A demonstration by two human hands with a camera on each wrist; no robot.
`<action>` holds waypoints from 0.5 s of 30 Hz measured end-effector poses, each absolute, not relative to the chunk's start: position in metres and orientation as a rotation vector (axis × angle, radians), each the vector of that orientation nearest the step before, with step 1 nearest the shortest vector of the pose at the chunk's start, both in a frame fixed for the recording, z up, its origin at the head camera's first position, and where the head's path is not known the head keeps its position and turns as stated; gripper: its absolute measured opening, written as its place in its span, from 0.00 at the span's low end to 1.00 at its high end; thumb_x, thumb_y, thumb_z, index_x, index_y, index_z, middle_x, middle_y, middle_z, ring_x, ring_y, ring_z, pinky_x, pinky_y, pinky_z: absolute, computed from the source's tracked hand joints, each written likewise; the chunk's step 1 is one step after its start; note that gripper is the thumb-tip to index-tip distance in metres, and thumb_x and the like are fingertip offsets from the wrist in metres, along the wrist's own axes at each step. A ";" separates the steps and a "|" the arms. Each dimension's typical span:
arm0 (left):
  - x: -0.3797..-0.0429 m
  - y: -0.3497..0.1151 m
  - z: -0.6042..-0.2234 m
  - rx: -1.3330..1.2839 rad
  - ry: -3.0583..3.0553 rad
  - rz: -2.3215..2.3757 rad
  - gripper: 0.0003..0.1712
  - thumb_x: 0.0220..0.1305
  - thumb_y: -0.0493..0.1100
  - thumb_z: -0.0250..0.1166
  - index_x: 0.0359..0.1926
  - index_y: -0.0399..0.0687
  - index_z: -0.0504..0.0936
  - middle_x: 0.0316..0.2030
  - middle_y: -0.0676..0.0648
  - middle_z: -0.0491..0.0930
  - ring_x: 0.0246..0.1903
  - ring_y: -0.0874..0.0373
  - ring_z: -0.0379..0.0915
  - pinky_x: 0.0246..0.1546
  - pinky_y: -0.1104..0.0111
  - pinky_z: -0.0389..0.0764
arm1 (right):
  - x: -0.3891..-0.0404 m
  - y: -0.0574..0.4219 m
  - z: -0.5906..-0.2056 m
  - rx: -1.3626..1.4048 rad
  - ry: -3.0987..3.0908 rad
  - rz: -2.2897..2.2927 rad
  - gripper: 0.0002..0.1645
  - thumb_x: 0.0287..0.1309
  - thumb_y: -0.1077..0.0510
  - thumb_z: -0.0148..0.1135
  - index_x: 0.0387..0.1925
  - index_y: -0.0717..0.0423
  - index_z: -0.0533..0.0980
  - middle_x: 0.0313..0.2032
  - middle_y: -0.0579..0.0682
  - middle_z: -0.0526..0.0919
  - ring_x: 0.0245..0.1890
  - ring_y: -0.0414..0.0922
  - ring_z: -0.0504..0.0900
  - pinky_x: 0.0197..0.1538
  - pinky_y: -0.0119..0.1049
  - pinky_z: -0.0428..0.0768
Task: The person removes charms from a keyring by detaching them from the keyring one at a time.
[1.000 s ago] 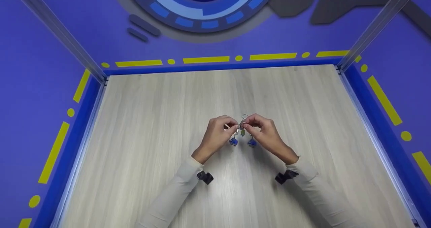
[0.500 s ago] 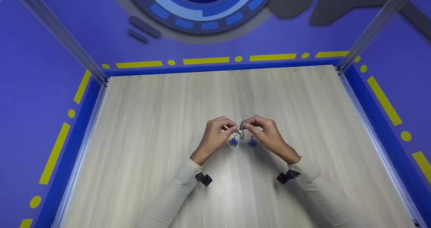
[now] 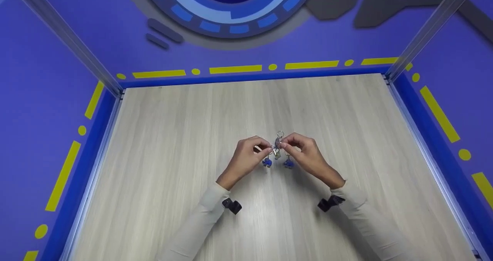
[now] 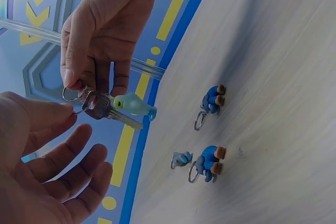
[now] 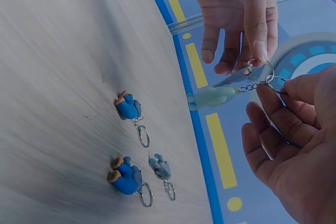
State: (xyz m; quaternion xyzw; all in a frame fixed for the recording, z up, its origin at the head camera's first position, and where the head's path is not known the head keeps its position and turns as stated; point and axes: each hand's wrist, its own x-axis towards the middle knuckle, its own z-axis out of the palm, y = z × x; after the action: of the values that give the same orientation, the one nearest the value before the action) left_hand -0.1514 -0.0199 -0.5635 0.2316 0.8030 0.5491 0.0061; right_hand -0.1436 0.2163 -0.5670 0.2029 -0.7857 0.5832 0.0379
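Thumb and fingertips of my left hand [image 3: 246,157] pinch a metal key ring [image 5: 264,65] carrying keys [image 4: 100,106]. My right hand [image 3: 306,153] pinches a smaller ring [image 5: 278,83] beside it. From the rings a pale green figure keychain [image 5: 212,97] hangs on a short chain, next to the keys. The two rings touch or cross; whether they are linked I cannot tell. Below on the table lie two blue figure keychains [image 3: 267,162] with orange feet and a small grey figure keychain [image 5: 160,167], each with its own ring.
The pale wooden table [image 3: 185,137] is enclosed by blue panels [image 3: 227,56] with yellow marks at the back and both sides. A black wrist camera [image 3: 232,206] sits at each sleeve cuff.
Both hands have shifted slightly toward the person. The keys and green figure between them have swung, with a key now showing in front of the figure. The table keychains have stayed put.
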 end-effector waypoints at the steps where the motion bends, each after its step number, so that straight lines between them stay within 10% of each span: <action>1: -0.151 -0.020 -0.563 0.728 2.509 1.710 0.02 0.72 0.35 0.74 0.42 0.40 0.92 0.39 0.49 0.90 0.39 0.60 0.84 0.46 0.56 0.89 | -0.143 0.216 -0.567 0.628 -2.413 1.787 0.04 0.75 0.65 0.69 0.43 0.59 0.88 0.42 0.51 0.92 0.41 0.47 0.88 0.50 0.31 0.83; 15: -0.151 -0.019 -0.561 0.762 2.516 1.706 0.03 0.74 0.35 0.73 0.43 0.41 0.93 0.38 0.49 0.91 0.38 0.58 0.86 0.45 0.56 0.89 | -0.141 0.215 -0.564 0.741 -2.510 1.695 0.04 0.77 0.62 0.67 0.45 0.57 0.87 0.42 0.48 0.92 0.44 0.47 0.89 0.53 0.35 0.84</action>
State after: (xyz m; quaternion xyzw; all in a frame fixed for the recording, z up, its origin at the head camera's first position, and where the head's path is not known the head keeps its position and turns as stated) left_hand -0.1510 -0.0185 -0.5614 0.2432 0.8029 0.5443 0.0038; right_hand -0.1413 0.2150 -0.5644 0.2376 -0.8049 0.5436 0.0119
